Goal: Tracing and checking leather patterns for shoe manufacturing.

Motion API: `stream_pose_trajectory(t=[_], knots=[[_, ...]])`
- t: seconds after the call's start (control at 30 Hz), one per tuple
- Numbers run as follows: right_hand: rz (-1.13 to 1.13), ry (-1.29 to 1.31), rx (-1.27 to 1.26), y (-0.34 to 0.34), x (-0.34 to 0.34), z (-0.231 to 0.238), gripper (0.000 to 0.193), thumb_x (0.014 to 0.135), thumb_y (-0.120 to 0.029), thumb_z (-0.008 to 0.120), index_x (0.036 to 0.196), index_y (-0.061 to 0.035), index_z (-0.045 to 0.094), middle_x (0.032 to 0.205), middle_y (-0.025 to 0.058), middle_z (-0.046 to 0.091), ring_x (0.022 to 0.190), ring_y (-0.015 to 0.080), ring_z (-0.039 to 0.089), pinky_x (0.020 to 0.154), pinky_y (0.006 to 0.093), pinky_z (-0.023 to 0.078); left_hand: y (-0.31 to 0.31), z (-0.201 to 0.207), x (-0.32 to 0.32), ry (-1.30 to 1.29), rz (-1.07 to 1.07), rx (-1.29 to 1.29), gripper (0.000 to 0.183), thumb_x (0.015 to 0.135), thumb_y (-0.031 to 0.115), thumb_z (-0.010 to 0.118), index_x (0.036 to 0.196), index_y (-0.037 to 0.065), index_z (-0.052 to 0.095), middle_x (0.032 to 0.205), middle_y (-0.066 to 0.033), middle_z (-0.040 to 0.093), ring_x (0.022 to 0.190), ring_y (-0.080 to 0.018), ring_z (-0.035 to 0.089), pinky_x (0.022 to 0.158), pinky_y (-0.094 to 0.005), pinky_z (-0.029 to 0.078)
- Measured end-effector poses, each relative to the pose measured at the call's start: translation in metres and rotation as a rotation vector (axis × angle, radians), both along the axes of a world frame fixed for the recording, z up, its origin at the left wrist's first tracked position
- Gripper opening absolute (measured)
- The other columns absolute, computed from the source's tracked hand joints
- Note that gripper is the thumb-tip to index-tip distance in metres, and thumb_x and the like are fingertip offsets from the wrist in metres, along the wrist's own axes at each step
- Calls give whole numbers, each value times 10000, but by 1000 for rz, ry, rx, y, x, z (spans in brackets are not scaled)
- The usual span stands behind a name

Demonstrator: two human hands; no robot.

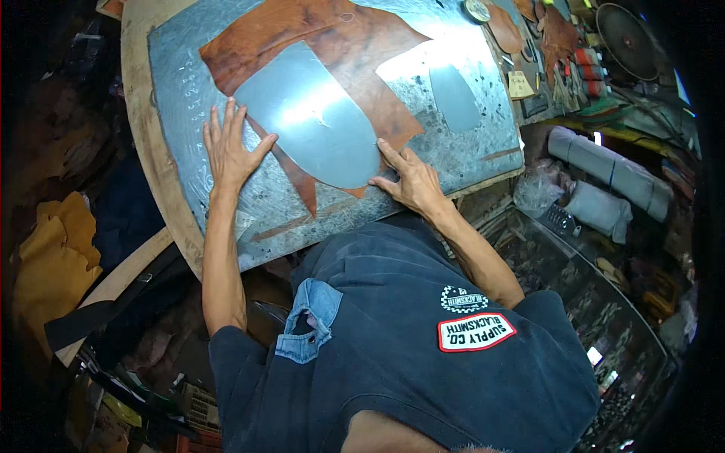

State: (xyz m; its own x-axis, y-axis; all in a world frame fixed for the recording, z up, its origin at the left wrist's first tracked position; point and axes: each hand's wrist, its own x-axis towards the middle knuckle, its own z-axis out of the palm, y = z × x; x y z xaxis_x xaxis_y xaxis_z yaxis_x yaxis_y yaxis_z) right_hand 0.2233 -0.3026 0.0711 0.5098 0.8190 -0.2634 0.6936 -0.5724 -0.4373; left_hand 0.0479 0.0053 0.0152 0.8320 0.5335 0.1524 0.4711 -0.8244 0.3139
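A large grey template (310, 113) with a rounded lower end lies flat on a piece of brown leather (302, 30). My left hand (230, 147) is open, fingers spread, with its fingertips and thumb close along the template's left edge. On the lower right edge of the template rests my right hand (411, 177). Its index finger and thumb are stretched apart along that edge, and the other fingers curl in; nothing shows in its grasp. A narrow leather point (304, 189) sticks out below the template.
A smaller grey template (455, 98) lies to the right on the scuffed metal-grey worktop (491, 140). Beyond it are a round tin (476, 10), leather scraps (504, 29), a yellow note (519, 84) and red-capped bottles (593, 72). Wrapped rolls (608, 170) sit at right; tan leather (57, 241) hangs at left.
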Motion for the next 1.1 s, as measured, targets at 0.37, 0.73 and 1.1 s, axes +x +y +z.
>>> stream_pose_trajectory(t=[0.37,0.73,1.1], knots=[[1,58,-3,2,3,2,781,802,-405,743,1462,-190,385,976,222,561,704,388,636,566,465,529,5,11,6,62,13,16,796,724,525,758,1313,38,535,1489,-150,388,1415,-397,250,1153,-542,164],[75,121,93,-2,13,-4,749,831,-334,738,1458,-108,397,977,183,596,718,331,637,561,472,520,0,24,5,158,37,-82,821,716,517,769,1325,26,517,1519,-151,338,1423,-392,232,1147,-543,183],[-495,1116,277,37,29,22,160,885,-48,621,1005,-34,516,771,28,550,503,92,504,423,257,421,8,22,4,115,12,40,847,700,570,742,1329,48,522,1493,-170,368,1396,-418,267,1129,-539,224]])
